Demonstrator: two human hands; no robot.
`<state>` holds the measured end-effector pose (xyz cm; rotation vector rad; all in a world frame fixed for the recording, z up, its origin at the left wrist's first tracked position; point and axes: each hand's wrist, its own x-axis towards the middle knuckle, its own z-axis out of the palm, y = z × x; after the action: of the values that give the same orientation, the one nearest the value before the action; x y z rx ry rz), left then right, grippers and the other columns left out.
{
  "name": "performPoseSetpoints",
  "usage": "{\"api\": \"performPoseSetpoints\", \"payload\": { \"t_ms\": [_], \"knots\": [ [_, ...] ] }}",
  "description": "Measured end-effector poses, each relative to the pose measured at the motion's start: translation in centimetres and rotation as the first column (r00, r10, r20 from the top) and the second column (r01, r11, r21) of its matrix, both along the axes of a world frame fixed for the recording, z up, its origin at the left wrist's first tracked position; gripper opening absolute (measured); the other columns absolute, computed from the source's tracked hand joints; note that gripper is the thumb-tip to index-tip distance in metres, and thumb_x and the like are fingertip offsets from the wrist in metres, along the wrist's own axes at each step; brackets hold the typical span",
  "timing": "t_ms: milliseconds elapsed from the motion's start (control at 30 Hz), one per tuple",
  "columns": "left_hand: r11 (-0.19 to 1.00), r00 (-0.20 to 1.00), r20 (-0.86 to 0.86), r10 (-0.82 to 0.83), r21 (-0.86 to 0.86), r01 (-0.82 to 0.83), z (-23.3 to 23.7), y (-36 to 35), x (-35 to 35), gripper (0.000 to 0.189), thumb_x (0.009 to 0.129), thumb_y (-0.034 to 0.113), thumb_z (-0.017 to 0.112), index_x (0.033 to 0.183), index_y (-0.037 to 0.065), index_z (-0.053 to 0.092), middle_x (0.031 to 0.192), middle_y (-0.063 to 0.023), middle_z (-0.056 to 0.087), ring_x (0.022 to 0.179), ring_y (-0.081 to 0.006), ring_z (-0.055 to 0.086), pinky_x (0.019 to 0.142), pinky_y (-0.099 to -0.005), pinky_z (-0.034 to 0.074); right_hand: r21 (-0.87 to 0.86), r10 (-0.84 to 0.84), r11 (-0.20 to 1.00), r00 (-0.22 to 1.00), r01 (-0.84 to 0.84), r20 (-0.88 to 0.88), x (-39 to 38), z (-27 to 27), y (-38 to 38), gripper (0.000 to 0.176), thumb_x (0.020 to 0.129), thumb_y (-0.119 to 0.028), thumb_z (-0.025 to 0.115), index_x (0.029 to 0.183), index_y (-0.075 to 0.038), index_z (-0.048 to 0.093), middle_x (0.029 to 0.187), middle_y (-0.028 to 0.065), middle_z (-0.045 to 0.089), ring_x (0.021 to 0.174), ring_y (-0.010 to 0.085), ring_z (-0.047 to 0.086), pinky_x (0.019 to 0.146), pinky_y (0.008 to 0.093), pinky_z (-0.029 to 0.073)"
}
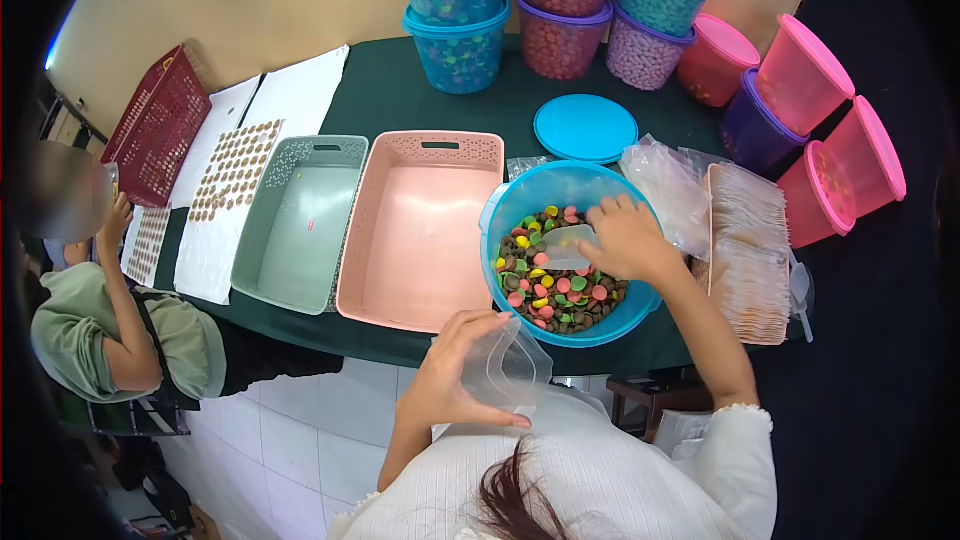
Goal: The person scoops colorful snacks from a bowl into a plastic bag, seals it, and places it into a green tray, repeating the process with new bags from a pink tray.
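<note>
My left hand grips a clear plastic pouch, its mouth spread apart, close in front of my body. Inside the round blue tub, my right hand is closed on a translucent scoop, whose handle end is hidden by the fingers. The scoop rests among button-shaped candies in brown, pink, green and yellow. Whether it carries any candies is hard to see. The pouch is just left of and nearer to me than the tub.
Left of the tub stand a pink basket and a grey-green basket. A blue lid, loose plastic bags and a tray of stacked packets lie around it. Several lidded tubs line the back. Another person stands at left.
</note>
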<state>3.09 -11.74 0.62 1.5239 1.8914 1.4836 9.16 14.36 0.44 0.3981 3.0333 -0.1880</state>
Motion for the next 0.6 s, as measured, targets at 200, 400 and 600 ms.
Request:
{"api": "performPoseSetpoints", "payload": {
  "t_ms": [200,400,600],
  "knots": [
    [0.998,0.993,0.109,-0.039,0.052,0.034,-1.2,0.6,-0.2,0.097,0.042,0.033,0.085,0.12,0.004,0.035,0.121,-0.0156,0.044,0.109,-0.0291,0.045,0.089,-0.0382,0.039,-0.082,0.052,0.996,0.939,-0.026,0.339,-2.0,-0.2,0.9,0.025,0.08,-0.023,0.048,0.092,-0.003,0.056,0.086,0.0106,0.058,0.089,0.0267,0.053,0.079,0.0412,0.036],
    [0.991,0.99,0.091,-0.109,-0.063,0.115,-2.0,1.0,-0.8,0.098,0.044,0.031,0.085,0.12,0.004,0.03,0.124,-0.0168,0.04,0.113,-0.0303,0.042,0.092,-0.0409,0.038,0.393,0.258,0.909,0.928,-0.138,-0.269,-4.8,-2.6,1.3,0.011,0.076,-0.016,0.053,0.083,-0.007,0.055,0.078,0.0052,0.057,0.081,0.0209,0.053,0.075,0.0366,0.035],
    [0.988,0.929,0.34,-0.149,0.015,0.152,-2.8,1.1,-1.3,0.099,0.04,0.027,0.087,0.119,0.004,0.032,0.123,-0.0162,0.042,0.111,-0.0259,0.043,0.092,-0.0418,0.038,0.237,0.223,0.956,0.953,-0.172,-0.206,-5.5,-3.2,0.3,0.011,0.076,-0.014,0.055,0.085,-0.008,0.054,0.072,0.0041,0.057,0.078,0.0212,0.052,0.074,0.0375,0.033]
  ]
}}
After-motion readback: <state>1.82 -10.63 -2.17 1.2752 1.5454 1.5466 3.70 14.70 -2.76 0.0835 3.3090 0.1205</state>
